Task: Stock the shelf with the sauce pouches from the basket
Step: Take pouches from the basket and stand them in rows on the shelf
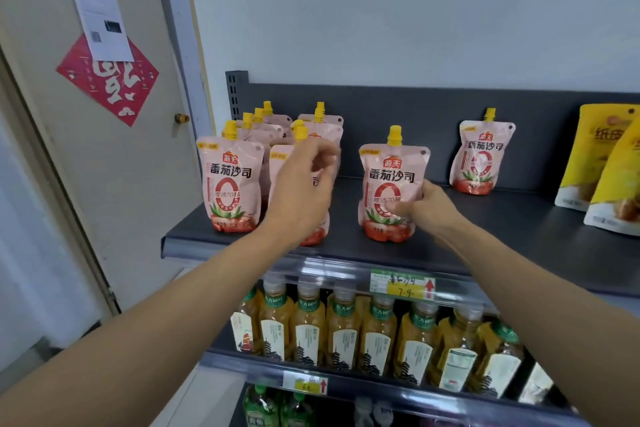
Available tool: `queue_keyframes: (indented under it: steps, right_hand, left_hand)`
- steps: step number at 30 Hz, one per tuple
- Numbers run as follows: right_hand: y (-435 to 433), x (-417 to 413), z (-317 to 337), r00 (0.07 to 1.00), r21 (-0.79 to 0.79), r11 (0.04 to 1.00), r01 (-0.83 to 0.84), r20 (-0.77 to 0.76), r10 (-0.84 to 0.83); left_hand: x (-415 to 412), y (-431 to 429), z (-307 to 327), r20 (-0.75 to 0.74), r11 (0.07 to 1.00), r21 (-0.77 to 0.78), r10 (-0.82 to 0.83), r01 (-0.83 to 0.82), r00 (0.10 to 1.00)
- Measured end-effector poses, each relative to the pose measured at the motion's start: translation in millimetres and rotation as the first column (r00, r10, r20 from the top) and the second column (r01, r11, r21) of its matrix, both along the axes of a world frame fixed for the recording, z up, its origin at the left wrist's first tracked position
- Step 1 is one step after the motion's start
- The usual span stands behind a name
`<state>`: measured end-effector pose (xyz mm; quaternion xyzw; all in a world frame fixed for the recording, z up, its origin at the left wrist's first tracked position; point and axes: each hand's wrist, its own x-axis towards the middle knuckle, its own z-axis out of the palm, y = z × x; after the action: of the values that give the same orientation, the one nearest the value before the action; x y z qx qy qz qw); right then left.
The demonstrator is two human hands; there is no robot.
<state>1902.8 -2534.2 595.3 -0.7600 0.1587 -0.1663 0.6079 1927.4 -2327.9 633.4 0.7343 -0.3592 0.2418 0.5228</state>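
Pale wall and a cream door with a red paper diamond [107, 80] back a dark grey top shelf [502, 239], where pink tomato sauce pouches with yellow spouts stand in rows at the left end. The basket is out of view.

The right hand [427, 208] has its fingers [398, 208] clamped on the lower right side of one sauce pouch [389, 184], which stands upright near the front edge, apart from the rows and facing out. The left hand [304, 191] is loosely curled with fingers apart, holding nothing that I can make out, in front of the second row's front pouch [278, 163], which it mostly hides. A front pouch [232, 180] of the leftmost row stands just beside it, and a lone pouch [479, 156] leans on the back panel further right, well apart from the rest. Yellow snack bags [602, 163] fill the right end; bottled tea [343, 336] sits on the shelf below.

The step looks like setting this pouch down to start a third row. To do it well, I would settle the flat bottom gusset fully on the shelf before letting go, since a soft pouch tips if released on a crease. Line it up with the neighbouring fronts, label squared forward, with a small gap so it does not nudge the second row. Let the fingers come off sideways, not upward, to avoid dragging it over.
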Motion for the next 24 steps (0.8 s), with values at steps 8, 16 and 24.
queue_keyframes:
  steps: [8, 16, 24]
  right_hand:
    - [-36, 44, 9, 0.999, -0.101, 0.995, 0.022, -0.032, -0.026]
    - [-64, 110, 11, 0.996, -0.172, 0.982, 0.072, -0.039, -0.080]
    - [-71, 146, 3, 0.986, -0.178, 0.970, 0.163, 0.007, -0.165]
  left_hand:
    - [9, -57, -23, -0.217, 0.962, 0.195, -0.147, 0.190, 0.965]
    - [41, -83, -35, -0.389, 0.986, 0.117, -0.064, 0.118, 0.919]
    - [50, -94, -42, -0.487, 0.992, 0.042, -0.081, 0.115, 0.870]
